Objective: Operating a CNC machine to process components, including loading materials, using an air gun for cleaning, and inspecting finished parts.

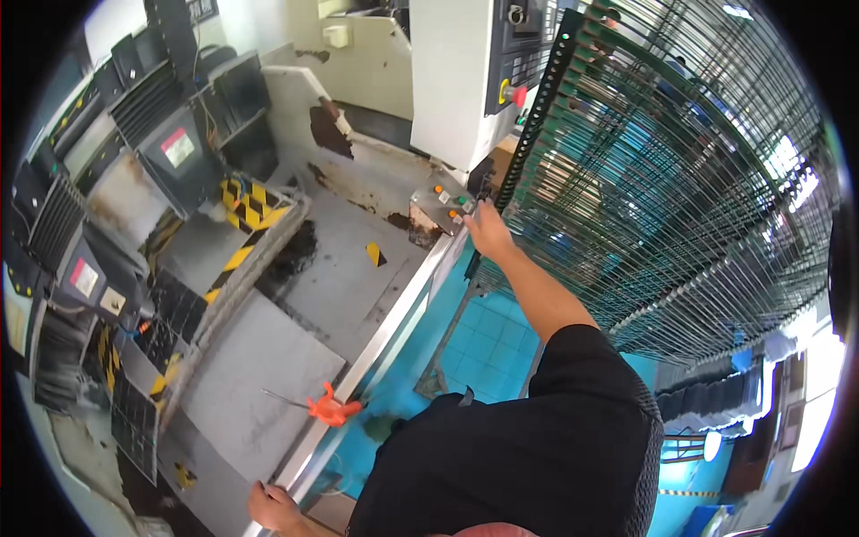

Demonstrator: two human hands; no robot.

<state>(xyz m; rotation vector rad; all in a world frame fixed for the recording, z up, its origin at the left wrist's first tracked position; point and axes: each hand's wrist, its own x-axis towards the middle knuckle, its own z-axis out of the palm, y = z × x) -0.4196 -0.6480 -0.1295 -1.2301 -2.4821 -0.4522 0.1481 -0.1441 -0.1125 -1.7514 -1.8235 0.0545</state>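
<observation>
My right arm reaches up and away to a small tilted button panel (pixel 441 199) with orange and green buttons. There my right hand (pixel 489 231) has its fingertips at the panel's near right edge, by the lower buttons, and it holds nothing that I can see. At the bottom of the view my left hand (pixel 273 507) curls its fingers over the pale metal rail (pixel 309 450) along the machine's front. Between the hands, by that rail, lies an orange air blow gun (pixel 333 407) with a thin metal nozzle pointing left; neither hand touches it.
Yellow-black striped guards (pixel 255 210) and dark machine heads (pixel 174 148) stand left. A white control cabinet (pixel 454 80) with a red emergency button (pixel 514 96) rises behind the button panel. Green wire racks (pixel 662 179) crowd the right, close to my arm. The floor (pixel 483 336) is blue tile.
</observation>
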